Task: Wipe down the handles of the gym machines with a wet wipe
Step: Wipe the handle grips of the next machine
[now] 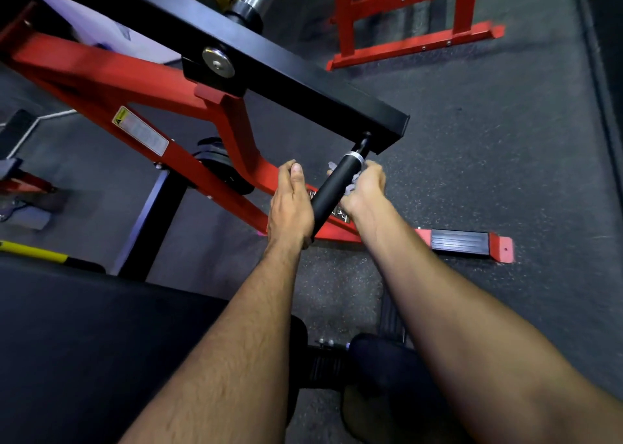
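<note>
Left hand (290, 204) gripping black handle (333, 187), right hand (365, 187) pressing wipe (350, 184)

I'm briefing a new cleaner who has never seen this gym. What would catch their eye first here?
Two bare forearms reach up the middle to a black handle hanging from a black bar. The left hand steadies its lower end; the right hand presses a crumpled wet wipe against it. Behind, the bright red frame stands out at left.

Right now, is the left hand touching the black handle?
Touching. The head view shows the left hand pressed against the lower end of the black handle, its palm overlapping the grip with no gap.
</note>
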Tool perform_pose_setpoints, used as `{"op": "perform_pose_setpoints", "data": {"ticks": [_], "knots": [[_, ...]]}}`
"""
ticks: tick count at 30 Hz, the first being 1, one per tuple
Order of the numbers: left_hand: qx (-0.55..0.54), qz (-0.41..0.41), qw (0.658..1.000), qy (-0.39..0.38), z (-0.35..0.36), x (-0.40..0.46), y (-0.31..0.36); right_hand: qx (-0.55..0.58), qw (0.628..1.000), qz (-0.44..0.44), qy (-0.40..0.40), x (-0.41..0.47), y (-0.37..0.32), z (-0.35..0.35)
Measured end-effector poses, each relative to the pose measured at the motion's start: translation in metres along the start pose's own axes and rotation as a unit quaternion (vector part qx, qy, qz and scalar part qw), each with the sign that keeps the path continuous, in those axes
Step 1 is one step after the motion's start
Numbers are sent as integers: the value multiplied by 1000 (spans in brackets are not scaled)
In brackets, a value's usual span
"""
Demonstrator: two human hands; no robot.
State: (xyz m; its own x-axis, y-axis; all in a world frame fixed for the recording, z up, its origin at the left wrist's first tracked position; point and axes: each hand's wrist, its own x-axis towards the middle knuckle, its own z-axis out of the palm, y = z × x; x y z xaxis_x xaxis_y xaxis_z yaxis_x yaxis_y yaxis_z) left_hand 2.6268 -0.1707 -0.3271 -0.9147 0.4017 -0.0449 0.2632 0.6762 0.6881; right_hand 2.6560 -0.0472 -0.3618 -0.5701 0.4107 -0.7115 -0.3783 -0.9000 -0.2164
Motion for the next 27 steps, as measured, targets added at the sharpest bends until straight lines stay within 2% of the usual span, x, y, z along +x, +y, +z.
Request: {"op": "perform_pose_setpoints", "data": {"ticks": [3, 9, 11, 15, 19, 23, 27], "knots": [[5, -2, 1000, -3, -1, -2, 3, -8, 999, 36, -3, 18, -8, 5], [-8, 15, 1000, 6, 0, 0, 0, -22, 1000, 22, -1, 13, 5, 10], [-12, 17, 1000, 8, 2, 0, 0, -56, 998, 36, -1, 1, 18, 6], [-20, 10, 1000, 14, 2, 1, -1, -164, 985, -10, 45, -26, 52, -8], [-19, 16, 1000, 16, 0, -1, 0, -221, 975, -5, 36, -58, 99, -30], [-17, 21, 1000, 15, -2, -3, 2, -166, 985, 41, 15, -63, 96, -30], [-14, 15, 1000, 12, -2, -5, 4, -109, 990, 80, 37, -48, 64, -15]]}}
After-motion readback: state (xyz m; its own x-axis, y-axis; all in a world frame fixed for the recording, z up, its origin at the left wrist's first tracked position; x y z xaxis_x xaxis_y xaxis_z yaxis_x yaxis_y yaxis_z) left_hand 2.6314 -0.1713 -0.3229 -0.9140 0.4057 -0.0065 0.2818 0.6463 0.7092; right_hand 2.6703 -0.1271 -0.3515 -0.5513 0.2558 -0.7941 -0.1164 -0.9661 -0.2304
